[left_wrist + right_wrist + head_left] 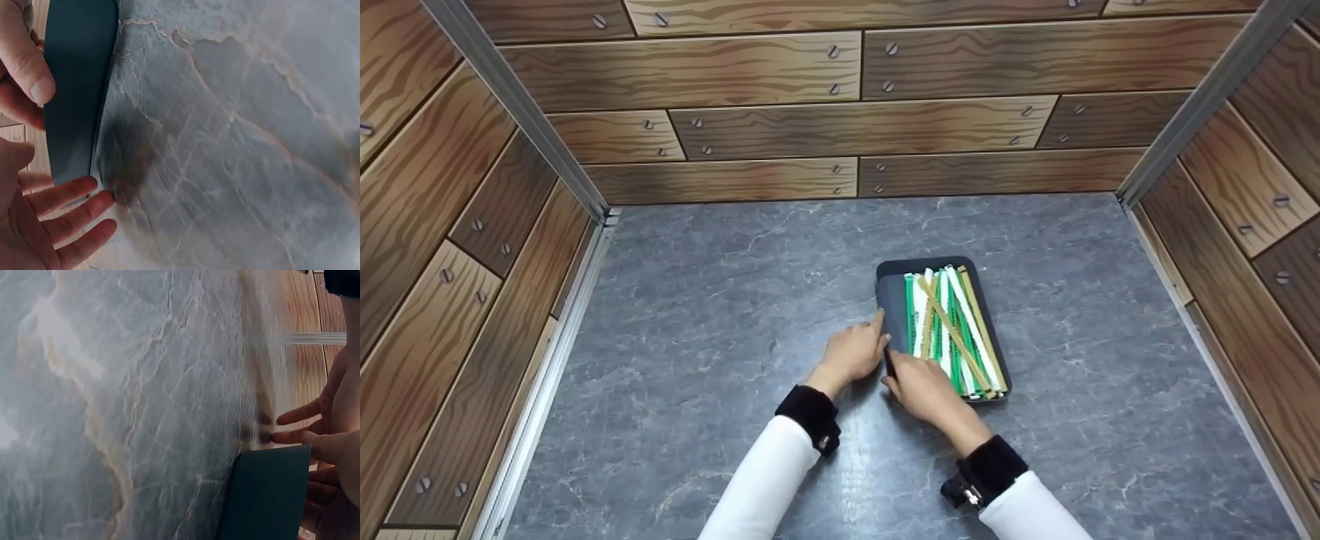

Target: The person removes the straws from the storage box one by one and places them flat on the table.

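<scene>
A black rectangular tray (891, 300) lies on the grey marbled surface. It holds several long, slim green, white and brown sticks (941, 322), one brown stick lying slantwise on top. Along the tray's left side my left hand (855, 351) touches the wall with its fingers extended; in the left wrist view this left hand (34, 225) has its fingertips near the wall's lower edge. Nearer the front corner, my right hand (924, 384) pinches the same side, thumb outside and fingers over the rim. The right wrist view shows the tray's dark outer wall (264, 495).
Wood-patterned panels (765, 75) enclose the work surface (697, 300) at the back and both sides. Metal strips run along the corners and side edges. Both forearms, in white sleeves with black wrist bands, reach in from the front.
</scene>
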### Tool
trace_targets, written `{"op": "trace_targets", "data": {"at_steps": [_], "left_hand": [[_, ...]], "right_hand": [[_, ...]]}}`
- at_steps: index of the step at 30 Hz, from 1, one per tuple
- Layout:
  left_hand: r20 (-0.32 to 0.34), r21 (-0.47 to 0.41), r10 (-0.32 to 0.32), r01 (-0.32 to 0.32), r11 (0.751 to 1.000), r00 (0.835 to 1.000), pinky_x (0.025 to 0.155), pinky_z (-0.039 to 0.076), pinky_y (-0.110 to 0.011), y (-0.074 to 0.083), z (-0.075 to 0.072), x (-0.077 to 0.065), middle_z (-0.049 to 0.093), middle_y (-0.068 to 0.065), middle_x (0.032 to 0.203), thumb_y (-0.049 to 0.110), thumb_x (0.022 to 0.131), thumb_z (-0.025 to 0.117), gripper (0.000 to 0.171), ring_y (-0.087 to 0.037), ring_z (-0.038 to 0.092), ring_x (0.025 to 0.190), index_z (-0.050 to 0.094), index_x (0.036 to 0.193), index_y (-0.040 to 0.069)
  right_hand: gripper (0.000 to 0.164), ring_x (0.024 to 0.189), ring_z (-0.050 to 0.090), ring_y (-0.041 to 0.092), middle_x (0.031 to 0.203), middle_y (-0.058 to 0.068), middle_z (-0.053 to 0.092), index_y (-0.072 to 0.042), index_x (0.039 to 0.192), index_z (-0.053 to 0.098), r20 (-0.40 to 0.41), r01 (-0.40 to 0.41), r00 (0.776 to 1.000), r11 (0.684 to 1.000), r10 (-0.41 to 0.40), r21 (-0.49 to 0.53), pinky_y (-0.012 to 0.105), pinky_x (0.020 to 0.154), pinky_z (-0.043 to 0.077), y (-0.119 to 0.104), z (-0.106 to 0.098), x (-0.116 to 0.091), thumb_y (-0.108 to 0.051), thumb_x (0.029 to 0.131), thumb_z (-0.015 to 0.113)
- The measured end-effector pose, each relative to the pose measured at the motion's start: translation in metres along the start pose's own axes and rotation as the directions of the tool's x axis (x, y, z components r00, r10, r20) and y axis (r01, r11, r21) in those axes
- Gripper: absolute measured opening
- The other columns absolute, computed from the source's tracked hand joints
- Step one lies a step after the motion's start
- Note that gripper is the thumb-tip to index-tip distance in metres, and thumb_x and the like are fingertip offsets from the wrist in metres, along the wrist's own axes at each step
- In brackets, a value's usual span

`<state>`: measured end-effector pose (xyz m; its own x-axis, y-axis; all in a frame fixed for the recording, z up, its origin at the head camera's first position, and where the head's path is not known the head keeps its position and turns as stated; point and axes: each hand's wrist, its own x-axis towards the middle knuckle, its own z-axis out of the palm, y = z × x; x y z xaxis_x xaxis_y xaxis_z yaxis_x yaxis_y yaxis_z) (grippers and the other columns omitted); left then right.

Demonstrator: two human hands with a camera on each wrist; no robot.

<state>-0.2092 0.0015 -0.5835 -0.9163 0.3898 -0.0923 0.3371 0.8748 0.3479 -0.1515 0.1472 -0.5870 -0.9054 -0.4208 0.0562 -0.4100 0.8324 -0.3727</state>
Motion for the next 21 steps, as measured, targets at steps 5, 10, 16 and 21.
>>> {"op": "trace_targets", "data": {"at_steps": [5,10,16,21], "left_hand": [[-0.031,-0.150,-0.015,0.010,0.989,0.999,0.081,0.055,-0.043,0.001,0.004,0.004,0.065,-0.022,0.119,0.021,0.101,0.053,0.058,-0.033,0.066,0.099,0.033,0.149,-0.004],[0.002,-0.466,-0.104,0.093,0.880,0.995,0.076,0.055,-0.038,-0.001,0.006,0.007,0.065,-0.026,0.113,0.010,0.098,0.055,0.062,-0.028,0.068,0.080,0.027,0.152,-0.002],[0.076,-0.702,-0.170,0.173,0.691,0.983,0.047,0.055,-0.039,-0.010,0.006,0.003,0.060,-0.013,0.073,0.005,0.098,0.051,0.063,-0.029,0.062,0.049,0.026,0.156,0.010],[0.057,-0.721,-0.197,0.177,0.670,0.979,0.045,0.055,-0.039,-0.022,0.004,-0.003,0.061,-0.014,0.080,0.005,0.097,0.052,0.061,-0.029,0.063,0.052,0.031,0.154,0.012]], "right_hand": [[0.021,0.080,0.065,0.034,0.089,0.012,0.066,-0.004,0.102,0.063,0.004,0.026,1.000,0.999,-0.026,0.024,0.050,0.072,0.051,-0.001,-0.004,-0.005,-0.021,0.091,0.070],[0.032,0.088,0.067,0.031,0.098,0.014,0.069,-0.001,0.115,0.066,0.044,-0.013,0.999,0.998,0.011,0.057,0.048,0.078,0.052,0.002,-0.017,-0.011,-0.024,0.093,0.069],[0.041,0.082,0.067,0.021,0.101,0.010,0.071,0.001,0.127,0.063,0.034,-0.108,0.994,0.986,0.105,0.124,0.042,0.078,0.055,0.013,-0.035,-0.018,-0.022,0.093,0.068],[0.035,0.072,0.062,0.013,0.097,0.007,0.068,0.001,0.124,0.065,-0.024,-0.159,0.985,0.958,0.169,0.240,0.035,0.065,0.054,0.031,-0.047,-0.021,-0.015,0.092,0.069]]}}
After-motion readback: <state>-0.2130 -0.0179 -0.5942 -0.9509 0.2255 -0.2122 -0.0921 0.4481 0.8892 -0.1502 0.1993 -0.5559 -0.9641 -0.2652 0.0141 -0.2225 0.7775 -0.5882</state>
